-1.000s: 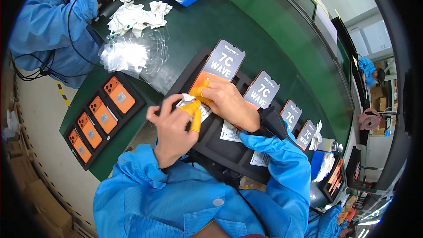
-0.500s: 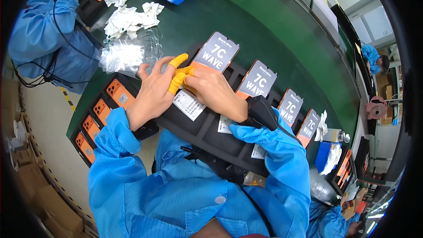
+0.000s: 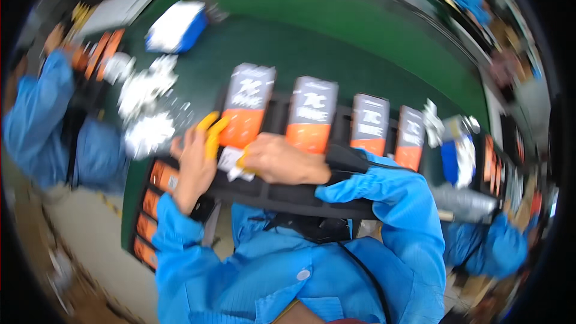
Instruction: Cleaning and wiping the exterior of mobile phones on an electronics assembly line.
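Observation:
Several phones lie in a row in a black tray [image 3: 279, 192], their fronts covered in grey and orange film. The leftmost phone [image 3: 245, 108] is between and beyond my hands. My left hand [image 3: 195, 162] is open at its lower left edge, with fingers stretched out and yellow covers on some fingertips. Just below that phone, the fingers of my right hand [image 3: 279, 161] are pinched at the edge of a white printed label [image 3: 230, 159]. Motion blur hides the exact grip. Farther right are a second phone [image 3: 312, 114], a third [image 3: 369, 123] and a fourth [image 3: 410, 138].
At left, another tray [image 3: 144, 222] holds orange phones. Crumpled white wipes [image 3: 147, 87] and clear plastic film [image 3: 150, 135] lie on the green table [image 3: 222, 42]. Blue bins stand at the back [image 3: 192, 30] and right [image 3: 450, 162]. A co-worker's blue sleeve [image 3: 45, 90] is at far left.
The view has swung, so the tray sits straighter and blurred. My hands have moved apart: the right is down at the label, while the left stays by the phone's left edge.

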The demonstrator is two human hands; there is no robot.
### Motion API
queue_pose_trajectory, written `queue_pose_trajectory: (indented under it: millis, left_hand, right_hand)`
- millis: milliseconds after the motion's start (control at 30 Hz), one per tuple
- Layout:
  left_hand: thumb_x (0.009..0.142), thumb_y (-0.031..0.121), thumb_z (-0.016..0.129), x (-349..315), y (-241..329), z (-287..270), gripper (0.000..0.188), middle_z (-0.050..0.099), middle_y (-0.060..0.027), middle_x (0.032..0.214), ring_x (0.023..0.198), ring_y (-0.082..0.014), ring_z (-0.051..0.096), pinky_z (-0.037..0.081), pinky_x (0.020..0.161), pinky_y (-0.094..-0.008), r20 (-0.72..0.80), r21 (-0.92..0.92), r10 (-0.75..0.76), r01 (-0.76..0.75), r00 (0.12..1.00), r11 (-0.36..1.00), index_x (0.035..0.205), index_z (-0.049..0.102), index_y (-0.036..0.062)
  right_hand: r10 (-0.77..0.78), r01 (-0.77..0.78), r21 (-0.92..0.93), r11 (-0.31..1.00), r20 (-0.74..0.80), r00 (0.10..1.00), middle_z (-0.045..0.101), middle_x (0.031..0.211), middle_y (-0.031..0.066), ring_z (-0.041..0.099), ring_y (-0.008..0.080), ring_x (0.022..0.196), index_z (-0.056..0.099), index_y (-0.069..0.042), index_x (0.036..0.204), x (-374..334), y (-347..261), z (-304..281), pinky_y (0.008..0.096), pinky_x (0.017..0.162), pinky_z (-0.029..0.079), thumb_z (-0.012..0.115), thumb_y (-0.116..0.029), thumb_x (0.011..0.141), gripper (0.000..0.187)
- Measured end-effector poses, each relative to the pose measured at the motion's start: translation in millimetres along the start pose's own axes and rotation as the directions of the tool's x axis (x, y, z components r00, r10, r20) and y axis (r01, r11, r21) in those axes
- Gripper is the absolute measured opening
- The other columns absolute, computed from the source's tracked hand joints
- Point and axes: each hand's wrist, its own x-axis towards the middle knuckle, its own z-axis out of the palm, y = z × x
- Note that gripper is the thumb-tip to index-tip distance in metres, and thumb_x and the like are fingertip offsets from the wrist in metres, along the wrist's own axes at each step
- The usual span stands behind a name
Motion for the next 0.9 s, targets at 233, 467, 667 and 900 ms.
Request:
queue_pose_trajectory:
  millis: [233,467,667,900]
  left_hand:
    - [0.097,0.020,0.042,-29.5,39.7,-9.3,0.040,0.045,-0.0133,0.137,0.128,-0.0259,0.038,0.018,0.103,-0.0428,-0.054,0.188,0.068,-0.057,0.996,0.981,0.134,0.046,0.0061]
    - [0.084,0.036,0.062,-61.3,88.0,14.9,0.045,0.055,-0.0112,0.120,0.118,-0.0291,0.045,0.023,0.099,-0.0428,0.083,-0.068,0.424,-0.419,0.902,0.905,0.118,0.059,0.0051]
    - [0.063,0.029,0.080,-59.0,102.4,32.5,0.034,0.059,-0.0019,0.094,0.108,-0.0240,0.049,0.024,0.089,-0.0474,0.143,-0.024,0.624,-0.628,0.768,0.778,0.088,0.069,0.0082]
    - [0.059,0.027,0.080,-49.9,101.8,19.1,0.036,0.057,-0.0013,0.090,0.100,-0.0235,0.049,0.025,0.086,-0.0431,0.188,0.060,0.566,-0.584,0.803,0.809,0.089,0.069,0.0118]
  right_hand:
    - [0.201,-0.188,0.084,0.979,-0.197,0.960,0.056,0.085,0.0120,0.058,0.0308,0.084,0.062,-0.003,0.097,-44.5,-62.4,-92.9,0.0392,0.071,0.048,0.063,-0.001,0.075,0.022]
    - [0.489,-0.833,-0.034,0.552,-0.796,0.357,0.058,0.084,0.0106,0.060,0.0226,0.070,0.064,0.000,0.095,-180.4,-86.9,-155.5,0.0302,0.059,0.049,0.066,-0.003,0.080,0.016]
    - [0.461,-0.987,-0.160,0.000,-0.876,0.142,0.059,0.087,0.0155,0.059,0.0352,0.084,0.061,-0.002,0.092,-265.0,-69.6,-155.8,0.0424,0.070,0.048,0.060,0.000,0.076,0.017]
    - [0.395,-0.985,-0.151,-0.083,-0.913,0.106,0.057,0.090,0.0153,0.058,0.0332,0.087,0.060,-0.003,0.096,-271.8,-68.9,-152.1,0.0419,0.072,0.048,0.064,0.000,0.073,0.023]
